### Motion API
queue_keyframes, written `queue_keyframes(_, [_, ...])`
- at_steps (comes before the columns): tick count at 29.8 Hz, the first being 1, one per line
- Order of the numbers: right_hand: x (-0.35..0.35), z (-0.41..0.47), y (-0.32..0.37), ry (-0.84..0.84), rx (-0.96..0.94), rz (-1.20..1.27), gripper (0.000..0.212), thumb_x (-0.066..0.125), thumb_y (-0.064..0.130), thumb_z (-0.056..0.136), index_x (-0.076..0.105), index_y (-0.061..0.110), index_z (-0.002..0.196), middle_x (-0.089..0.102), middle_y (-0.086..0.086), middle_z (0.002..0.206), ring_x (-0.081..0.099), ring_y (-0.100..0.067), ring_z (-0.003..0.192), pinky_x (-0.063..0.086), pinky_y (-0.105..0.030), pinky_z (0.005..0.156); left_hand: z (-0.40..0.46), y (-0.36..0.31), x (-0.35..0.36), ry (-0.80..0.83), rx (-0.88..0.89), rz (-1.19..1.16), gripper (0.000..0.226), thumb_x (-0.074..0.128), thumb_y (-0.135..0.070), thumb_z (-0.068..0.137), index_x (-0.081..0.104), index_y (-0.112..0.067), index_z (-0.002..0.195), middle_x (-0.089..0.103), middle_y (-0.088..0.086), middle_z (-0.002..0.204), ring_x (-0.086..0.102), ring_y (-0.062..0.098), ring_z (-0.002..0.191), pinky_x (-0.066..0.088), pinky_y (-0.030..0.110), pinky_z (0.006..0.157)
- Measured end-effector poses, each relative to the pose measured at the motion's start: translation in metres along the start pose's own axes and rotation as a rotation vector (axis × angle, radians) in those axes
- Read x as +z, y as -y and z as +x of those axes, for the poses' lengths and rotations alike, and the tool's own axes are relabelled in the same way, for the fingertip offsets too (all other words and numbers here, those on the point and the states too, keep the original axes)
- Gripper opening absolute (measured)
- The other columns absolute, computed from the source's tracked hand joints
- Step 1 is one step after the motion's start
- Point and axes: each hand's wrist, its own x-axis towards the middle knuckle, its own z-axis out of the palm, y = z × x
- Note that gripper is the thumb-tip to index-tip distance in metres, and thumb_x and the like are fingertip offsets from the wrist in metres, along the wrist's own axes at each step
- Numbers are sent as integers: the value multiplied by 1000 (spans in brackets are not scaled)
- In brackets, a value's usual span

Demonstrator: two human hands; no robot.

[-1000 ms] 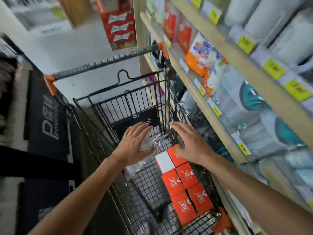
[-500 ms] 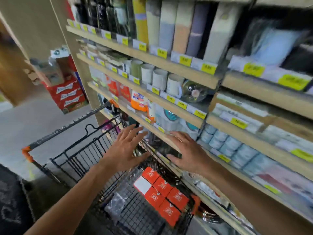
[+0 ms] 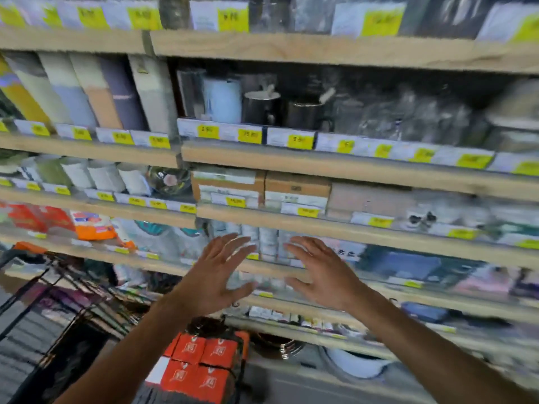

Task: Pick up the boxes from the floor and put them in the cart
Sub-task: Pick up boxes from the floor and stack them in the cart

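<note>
Several orange boxes [image 3: 201, 365] lie in the black wire cart [image 3: 73, 310] at the bottom left of the head view, below my arms. My left hand [image 3: 217, 275] and my right hand [image 3: 318, 275] are raised side by side in front of the store shelves, fingers spread and straight, palms facing forward, holding nothing. Both hands are well above the boxes and touch nothing that I can see. The picture is blurred by motion.
Wooden shelves [image 3: 320, 167] with yellow price tags fill the view, stocked with rolled mats, mugs, cartons and packets. The cart's orange handle end [image 3: 27, 246] shows at the left. Bowls and pans [image 3: 277, 345] sit on the lowest shelf beside the cart.
The view has swung up and to the right, from the cart basket to the shelves. Both hands rose with it, staying empty and spread; the boxes stayed in the cart.
</note>
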Motion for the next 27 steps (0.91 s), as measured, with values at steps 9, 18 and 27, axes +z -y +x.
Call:
queue_keyframes(9, [-63,-160,-109,-71,217,-85,78,33,73,95,39,25,155,38,-1,159,33,-25,148,33,-44,119,97,-156,48,136,144,-22,75,30,-76,94,37,-30,154,33,-5,160,22,20,149,13,37,123])
queue_keyframes(18, [-110,-324,-173,-169,440,-112,82,20,77,97,47,22,150,44,-4,155,37,-33,145,33,-51,117,163,-314,97,210,331,-59,79,27,-75,94,22,-31,159,13,-7,166,3,14,149,-6,25,117])
queue_keyframes(27, [-138,-493,-215,-272,799,-152,72,37,75,95,51,25,146,50,-4,150,41,-33,141,38,-51,113,231,-484,154,325,651,-143,96,-1,-90,80,13,-37,159,6,-11,166,0,16,153,-1,37,124])
